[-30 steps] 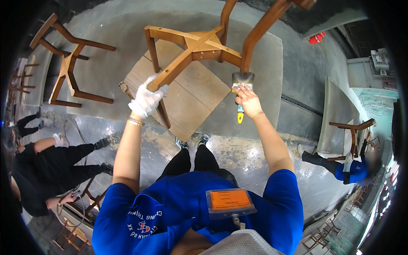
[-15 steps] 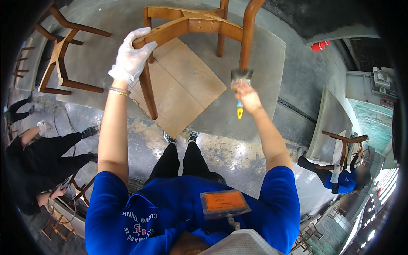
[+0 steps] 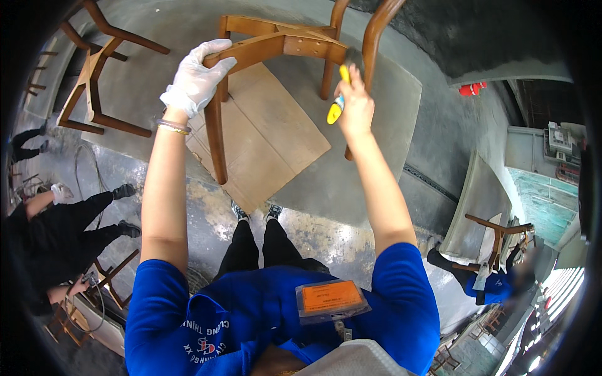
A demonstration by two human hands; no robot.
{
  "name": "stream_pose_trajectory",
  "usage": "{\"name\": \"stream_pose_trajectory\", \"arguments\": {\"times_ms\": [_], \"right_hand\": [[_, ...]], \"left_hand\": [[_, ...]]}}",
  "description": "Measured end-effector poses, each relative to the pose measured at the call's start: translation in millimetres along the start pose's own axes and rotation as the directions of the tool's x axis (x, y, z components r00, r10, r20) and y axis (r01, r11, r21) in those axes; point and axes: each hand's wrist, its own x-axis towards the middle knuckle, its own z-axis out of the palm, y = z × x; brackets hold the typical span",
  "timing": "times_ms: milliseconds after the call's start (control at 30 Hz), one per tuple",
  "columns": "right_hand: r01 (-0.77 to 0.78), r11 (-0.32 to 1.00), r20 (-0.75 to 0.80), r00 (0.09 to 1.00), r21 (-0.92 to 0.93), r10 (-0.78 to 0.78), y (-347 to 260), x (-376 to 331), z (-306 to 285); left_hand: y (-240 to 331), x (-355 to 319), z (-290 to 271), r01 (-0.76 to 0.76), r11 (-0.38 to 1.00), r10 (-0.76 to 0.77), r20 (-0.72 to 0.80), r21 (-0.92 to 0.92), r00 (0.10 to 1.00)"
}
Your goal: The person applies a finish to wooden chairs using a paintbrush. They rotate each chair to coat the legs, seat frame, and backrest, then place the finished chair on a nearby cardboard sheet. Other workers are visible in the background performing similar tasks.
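Note:
A brown wooden chair frame (image 3: 257, 52), with legs and crossed rails, stands in front of me. My left hand (image 3: 199, 76), in a white glove, is closed round its near left corner, where a leg meets the rail. In my bare right hand (image 3: 356, 105) is a paintbrush (image 3: 337, 110) with a yellow and blue handle. Its dark bristles are against or very close to the right end of the front rail, beside the right leg; contact cannot be made out exactly.
Beneath the frame, a cardboard sheet (image 3: 276, 135) lies on a grey work surface (image 3: 392, 125). Another chair frame (image 3: 94, 81) stands at the left. A person in black (image 3: 69, 225) is at the left; a person in blue (image 3: 495, 282) handles a chair frame (image 3: 498, 235) at the right.
My right hand has moved up and slightly left, taking the brush from the right leg to the end of the front rail. The brush handle has tilted. My left hand keeps its grip.

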Motion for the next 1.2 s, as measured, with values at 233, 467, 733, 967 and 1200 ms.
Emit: {"name": "stream_pose_trajectory", "arguments": {"times_ms": [233,467,733,967,1200], "right_hand": [[0.247,0.900,-0.273,0.950,0.359,-0.151,-11,0,27],[-0.151,0.808,-0.025,0.979,0.570,0.200,-11,11,53],[-0.142,0.699,-0.092,0.954,0.700,0.286,-51,17,56],[-0.257,0.607,0.066,0.945,0.752,0.319,-56,21,73],[0.036,0.602,-0.310,0.881,0.798,0.358,-62,17,69]], "left_hand": [[-1,-1,0,0.027,0.998,-0.026,0.016,-0.060,1.000],[3,-8,1,0.009,1.000,-0.008,0.002,-0.021,1.000],[5,-9,1,-0.016,0.999,0.017,0.019,-0.037,1.000],[11,-9,4,0.013,0.996,-0.009,0.052,-0.092,0.999],[22,-14,9,0.076,0.996,-0.070,0.098,-0.053,0.993]]}}
